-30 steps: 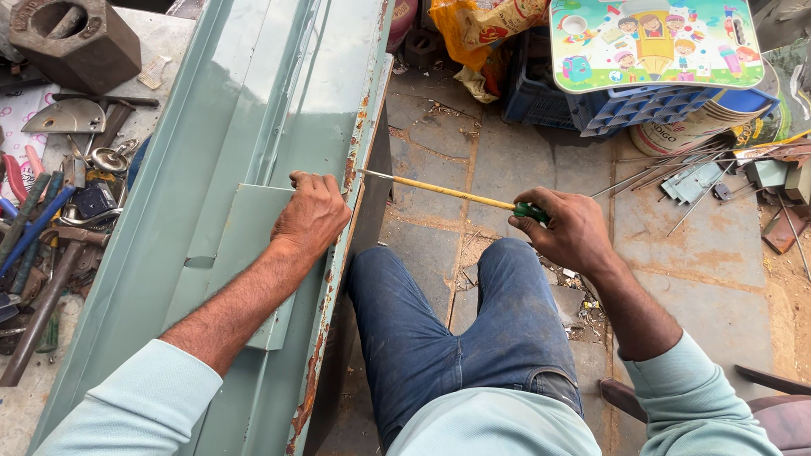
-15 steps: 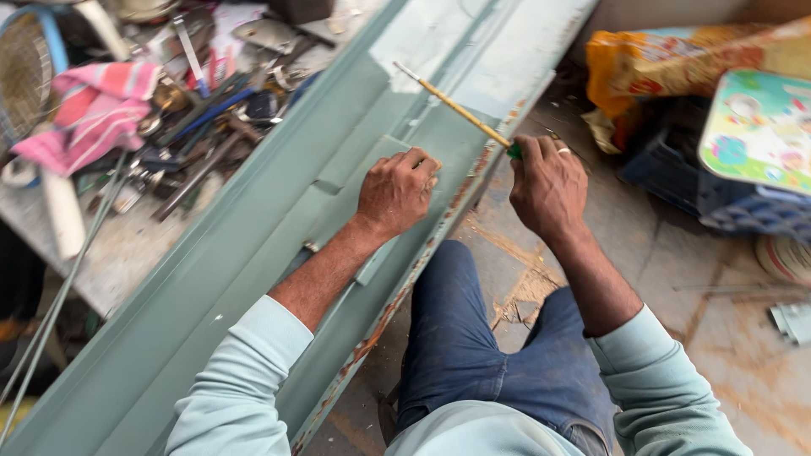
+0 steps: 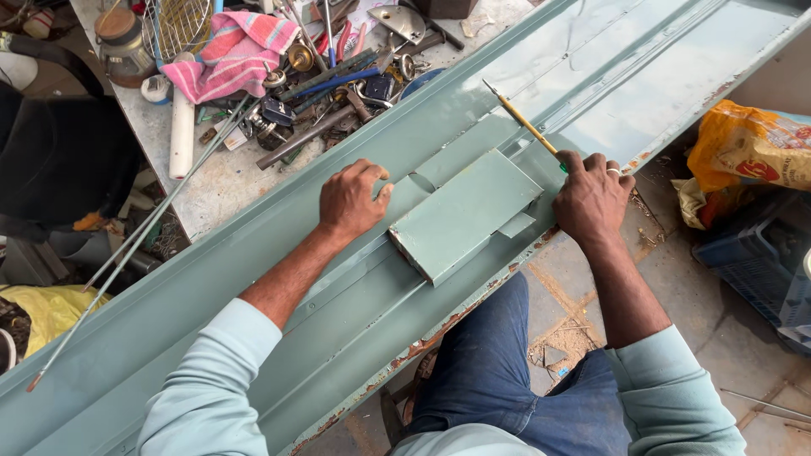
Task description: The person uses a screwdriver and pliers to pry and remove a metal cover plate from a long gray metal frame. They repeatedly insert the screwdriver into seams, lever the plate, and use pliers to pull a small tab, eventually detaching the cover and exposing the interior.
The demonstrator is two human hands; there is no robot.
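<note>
Your left hand [image 3: 351, 198] presses curled fingers on the stiff, sharp-edged metal plate [image 3: 463, 213]; hold its flat face. Your right hand [image 3: 591, 198] pinches the light screwdriver [image 3: 524, 124].

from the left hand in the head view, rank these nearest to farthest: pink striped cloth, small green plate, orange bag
1. small green plate: just right of the left hand, on the long green panel.
2. pink striped cloth: up-left, on the cluttered bench.
3. orange bag: far right, on the floor.

Beyond your work you have a pink striped cloth [image 3: 232, 52] lying on the bench top [image 3: 221, 179], just beside a heap of loose tools [image 3: 338, 80]. A white tube [image 3: 181, 131] lies near the cloth. An orange bag [image 3: 748, 152] sits on the floor beside a dark blue crate [image 3: 760, 253].
</note>
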